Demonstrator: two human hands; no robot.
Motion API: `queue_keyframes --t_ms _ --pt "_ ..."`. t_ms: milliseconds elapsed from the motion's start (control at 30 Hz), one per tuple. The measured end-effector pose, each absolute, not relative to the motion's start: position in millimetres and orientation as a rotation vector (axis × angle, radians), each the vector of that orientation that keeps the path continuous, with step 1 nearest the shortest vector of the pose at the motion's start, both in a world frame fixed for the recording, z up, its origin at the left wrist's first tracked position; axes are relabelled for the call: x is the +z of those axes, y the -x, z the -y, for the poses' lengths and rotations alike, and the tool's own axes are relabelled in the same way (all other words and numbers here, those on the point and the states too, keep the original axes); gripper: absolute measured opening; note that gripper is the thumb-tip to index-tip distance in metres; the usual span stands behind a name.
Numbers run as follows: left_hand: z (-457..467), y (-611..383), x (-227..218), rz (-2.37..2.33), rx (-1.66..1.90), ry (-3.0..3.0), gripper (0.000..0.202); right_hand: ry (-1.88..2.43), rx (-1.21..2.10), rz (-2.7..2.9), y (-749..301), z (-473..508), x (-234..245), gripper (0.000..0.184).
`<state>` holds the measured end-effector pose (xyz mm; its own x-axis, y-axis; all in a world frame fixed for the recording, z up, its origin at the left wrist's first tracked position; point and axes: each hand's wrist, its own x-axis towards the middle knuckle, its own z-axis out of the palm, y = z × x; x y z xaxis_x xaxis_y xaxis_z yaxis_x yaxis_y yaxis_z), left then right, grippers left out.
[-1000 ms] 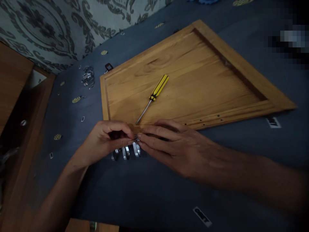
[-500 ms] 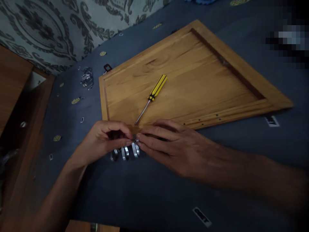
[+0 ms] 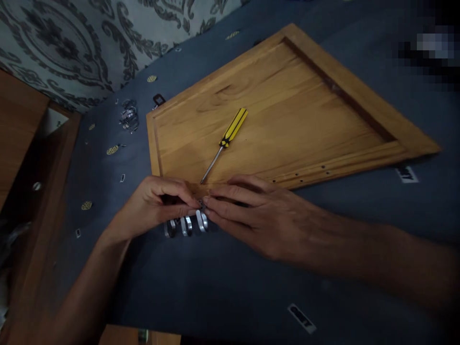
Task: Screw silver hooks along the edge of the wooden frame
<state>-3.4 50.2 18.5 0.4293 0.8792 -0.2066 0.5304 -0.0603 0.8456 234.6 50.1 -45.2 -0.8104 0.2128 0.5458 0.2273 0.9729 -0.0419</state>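
At the near edge of a framed wooden panel, my left hand pinches a small metal piece between thumb and forefinger. My right hand comes in from the other side, its fingers closed together and their tips meeting at the same piece. Both hands largely cover it, so its exact shape is hidden. Just below the fingertips, several shiny curved metal strips stick out past the panel's edge. A screwdriver with a yellow and black handle lies on the panel, its tip pointing toward my hands.
A pile of small metal hardware lies on the dark blue patterned cloth, left of the panel. A dark loop-shaped piece sits by the panel's left corner. Dark holes run along the near edge. Patterned fabric hangs behind.
The view has shifted slightly. Both hands stay at the same spot on the panel's edge, with only slight finger movement; the screwdriver has not moved on the panel.
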Motion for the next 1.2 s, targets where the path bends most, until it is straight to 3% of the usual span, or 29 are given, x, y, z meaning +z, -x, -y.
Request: queue_keyframes --t_ms 533,1200 --pt "-51.0 5.7 17.7 -1.207 0.482 -1.854 0.002 0.293 -0.006 2.519 -234.7 -49.3 -45.3 0.037" --pt "-50.3 9.5 17.5 -1.203 0.392 -1.882 0.005 0.289 0.007 2.532 -234.9 -50.2 -47.5 0.036"
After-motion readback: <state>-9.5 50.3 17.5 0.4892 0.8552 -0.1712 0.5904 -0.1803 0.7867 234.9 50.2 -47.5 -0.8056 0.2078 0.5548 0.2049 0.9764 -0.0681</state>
